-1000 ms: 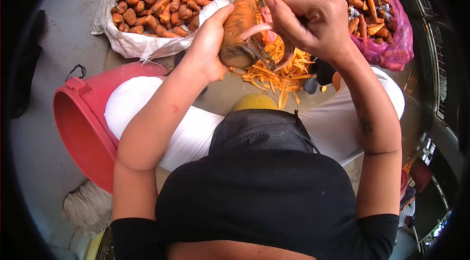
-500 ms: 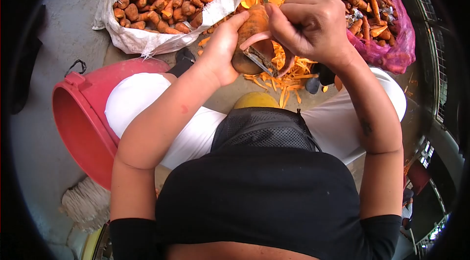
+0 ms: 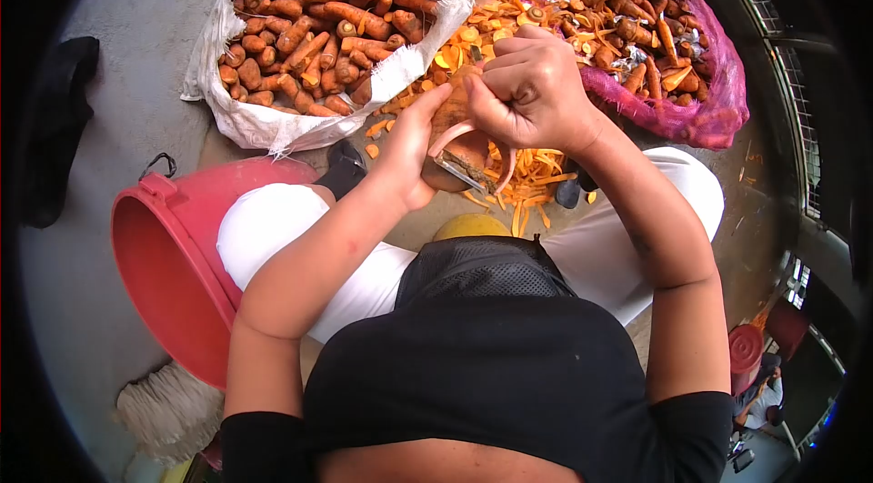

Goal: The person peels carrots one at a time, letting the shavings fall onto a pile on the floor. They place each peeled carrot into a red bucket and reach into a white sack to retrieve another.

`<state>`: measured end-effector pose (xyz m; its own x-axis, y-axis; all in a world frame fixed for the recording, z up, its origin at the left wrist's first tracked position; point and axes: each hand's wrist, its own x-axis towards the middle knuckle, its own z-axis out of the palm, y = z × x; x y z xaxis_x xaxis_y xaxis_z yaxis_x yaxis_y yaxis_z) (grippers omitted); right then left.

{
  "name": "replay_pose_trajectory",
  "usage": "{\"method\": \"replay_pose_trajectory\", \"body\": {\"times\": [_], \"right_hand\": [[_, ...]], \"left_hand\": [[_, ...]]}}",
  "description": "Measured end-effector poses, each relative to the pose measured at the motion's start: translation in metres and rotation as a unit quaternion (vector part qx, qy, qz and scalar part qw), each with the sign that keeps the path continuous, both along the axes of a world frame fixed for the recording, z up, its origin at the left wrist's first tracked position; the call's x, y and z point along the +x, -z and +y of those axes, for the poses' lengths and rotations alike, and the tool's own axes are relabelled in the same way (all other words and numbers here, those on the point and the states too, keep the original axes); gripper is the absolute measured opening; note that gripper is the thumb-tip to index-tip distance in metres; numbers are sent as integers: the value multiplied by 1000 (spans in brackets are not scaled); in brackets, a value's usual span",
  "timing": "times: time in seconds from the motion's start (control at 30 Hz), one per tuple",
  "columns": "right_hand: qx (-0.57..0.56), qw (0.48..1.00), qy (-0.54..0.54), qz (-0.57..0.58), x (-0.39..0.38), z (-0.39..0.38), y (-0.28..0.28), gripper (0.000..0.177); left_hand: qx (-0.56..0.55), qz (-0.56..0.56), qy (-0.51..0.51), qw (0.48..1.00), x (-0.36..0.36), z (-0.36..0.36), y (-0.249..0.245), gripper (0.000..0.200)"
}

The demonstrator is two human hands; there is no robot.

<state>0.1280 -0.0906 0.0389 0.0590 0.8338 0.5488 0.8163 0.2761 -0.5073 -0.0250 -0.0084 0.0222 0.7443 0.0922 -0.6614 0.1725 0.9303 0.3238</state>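
- The grey concrete floor fills the left of the frame, and everything else rests on it.
- A red tub lies at middle left beside your knee, its open mouth facing the lower left.
- A white sack sits open at upper left, packed with unpeeled carrots.
- A pink mesh bag at upper right holds more carrots and scraps.
- A heap of orange peelings runs from between the two bags down to the centre, beneath your hands.
- Your right hand is closed in a fist around the peeler.
- Your left hand is wrapped around the carrot from its left side.
- The carrot is just above the frame's centre, held over the peelings between both hands, thick end towards you.
- The pink-handled peeler has its blade against the carrot's near end.
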Motion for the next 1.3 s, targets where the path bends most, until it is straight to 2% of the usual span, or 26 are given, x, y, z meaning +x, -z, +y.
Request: {"method": "replay_pose_trajectory", "body": {"times": [0.2,0.5,0.73,0.83,1.03,1.07,1.1,1.17,1.27,1.3], "right_hand": [[-6,1000,-10,9,-3,-2,0,32],[-20,999,8,-23,-2,-5,-5,34],[-35,999,6,36,-5,-7,2,33],[-35,998,-10,45,-6,-6,0,34],[-24,998,-26,49,-7,-6,6,34],[-51,996,-5,67,-1,-7,6,36],[-54,997,49,32,12,-7,8,37],[-71,995,52,50,20,-11,12,36],[-68,994,65,50,18,-11,20,36],[-73,994,73,45,21,-12,21,35]], "left_hand": [[-7,6,13,1000,-4,-4,0,47],[-66,-9,25,997,-6,-6,0,43],[-26,-37,42,998,-6,-5,-2,41],[-48,-21,23,998,-6,-6,-9,42],[9,14,40,999,-8,-10,-14,42],[39,23,52,998,-11,-11,-14,42],[22,6,63,998,-17,-13,-16,42],[11,-11,70,997,-22,-16,-18,42],[13,23,38,999,-22,-20,-25,43],[14,21,56,998,-24,-20,-23,43]]}}
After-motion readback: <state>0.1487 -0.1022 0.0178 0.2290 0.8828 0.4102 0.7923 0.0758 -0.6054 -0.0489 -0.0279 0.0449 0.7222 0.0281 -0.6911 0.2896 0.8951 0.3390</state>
